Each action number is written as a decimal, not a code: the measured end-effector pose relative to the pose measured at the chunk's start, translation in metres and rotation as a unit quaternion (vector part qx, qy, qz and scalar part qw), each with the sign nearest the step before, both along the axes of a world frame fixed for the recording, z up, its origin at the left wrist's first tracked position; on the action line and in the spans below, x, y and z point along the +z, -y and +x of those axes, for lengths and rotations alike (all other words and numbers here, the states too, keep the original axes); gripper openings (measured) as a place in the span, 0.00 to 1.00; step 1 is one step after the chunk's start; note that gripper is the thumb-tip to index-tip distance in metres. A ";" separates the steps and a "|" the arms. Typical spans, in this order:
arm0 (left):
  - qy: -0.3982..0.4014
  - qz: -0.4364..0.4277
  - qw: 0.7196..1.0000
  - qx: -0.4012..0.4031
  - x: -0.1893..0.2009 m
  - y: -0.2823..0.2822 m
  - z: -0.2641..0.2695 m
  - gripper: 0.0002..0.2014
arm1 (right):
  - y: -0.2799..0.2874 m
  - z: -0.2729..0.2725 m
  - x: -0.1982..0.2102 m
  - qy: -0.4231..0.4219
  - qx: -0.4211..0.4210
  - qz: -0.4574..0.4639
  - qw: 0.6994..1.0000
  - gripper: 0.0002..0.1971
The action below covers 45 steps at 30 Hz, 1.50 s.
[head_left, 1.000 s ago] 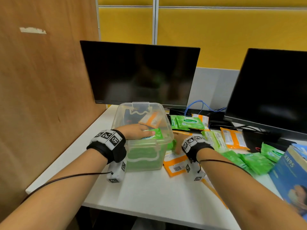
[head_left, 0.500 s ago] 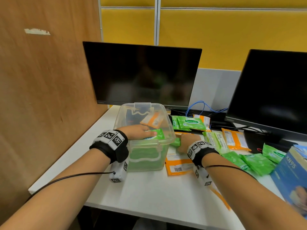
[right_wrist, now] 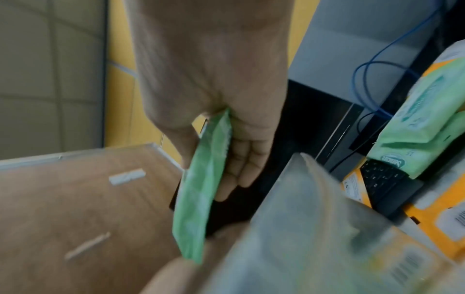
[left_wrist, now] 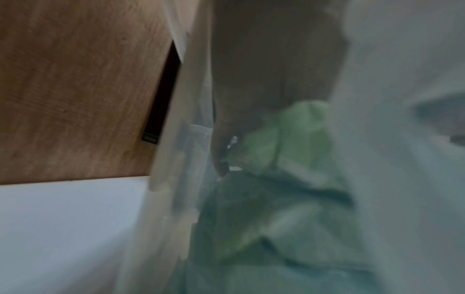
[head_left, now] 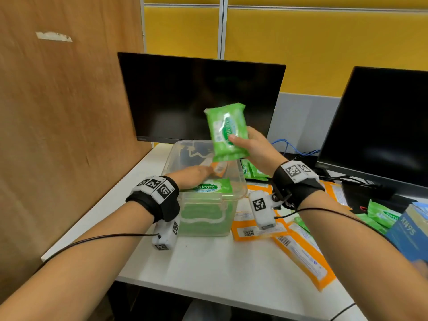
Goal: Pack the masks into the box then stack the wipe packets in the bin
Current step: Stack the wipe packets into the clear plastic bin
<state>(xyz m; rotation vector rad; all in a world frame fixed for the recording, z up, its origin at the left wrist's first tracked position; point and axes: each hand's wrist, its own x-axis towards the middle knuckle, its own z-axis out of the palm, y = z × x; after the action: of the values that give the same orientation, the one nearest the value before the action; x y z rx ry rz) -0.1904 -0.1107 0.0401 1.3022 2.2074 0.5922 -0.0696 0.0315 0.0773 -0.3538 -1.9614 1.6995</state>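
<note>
A clear plastic bin (head_left: 240,189) stands on the white desk with green wipe packets (head_left: 212,187) stacked inside. My left hand (head_left: 199,173) reaches into it and lies with straight fingers on the top packet; the blurred left wrist view shows that hand (left_wrist: 221,159) beside a green packet (left_wrist: 284,139). My right hand (head_left: 240,141) pinches another green wipe packet (head_left: 225,129) upright in the air, just above the bin's far right corner, thumb on its front. In the right wrist view this packet (right_wrist: 198,199) is edge-on between thumb and fingers of the right hand (right_wrist: 208,175).
Orange mask packets (head_left: 298,253) lie on the desk right of the bin, one (head_left: 218,167) by the bin's far wall. More green packets (head_left: 379,214) lie further right and behind the bin (head_left: 252,171). A blue KN95 box (head_left: 410,230) is at the right edge. Two monitors (head_left: 199,98) stand behind, a wooden partition (head_left: 58,135) at left.
My right hand has picked a green wipe packet up from the desk beside the bin and raised it above the bin. The left hand stays inside the bin.
</note>
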 end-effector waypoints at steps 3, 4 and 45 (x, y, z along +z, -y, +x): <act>0.017 0.248 0.951 0.186 0.003 -0.003 -0.007 0.18 | 0.015 -0.012 -0.010 0.089 0.022 0.065 0.994 0.17; 0.027 0.325 0.916 0.233 0.004 -0.002 -0.009 0.17 | 0.016 -0.014 -0.013 0.108 0.028 0.069 0.991 0.15; -0.194 -0.101 0.972 -0.086 0.023 -0.005 0.013 0.25 | 0.055 0.001 -0.048 0.196 -0.274 0.453 0.825 0.20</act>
<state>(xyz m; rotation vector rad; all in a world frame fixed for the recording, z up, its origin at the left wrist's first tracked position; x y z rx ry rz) -0.1771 -0.1052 0.0631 1.5819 2.3447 0.0436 -0.0687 -0.0237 0.0291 -0.8258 -2.3753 0.2474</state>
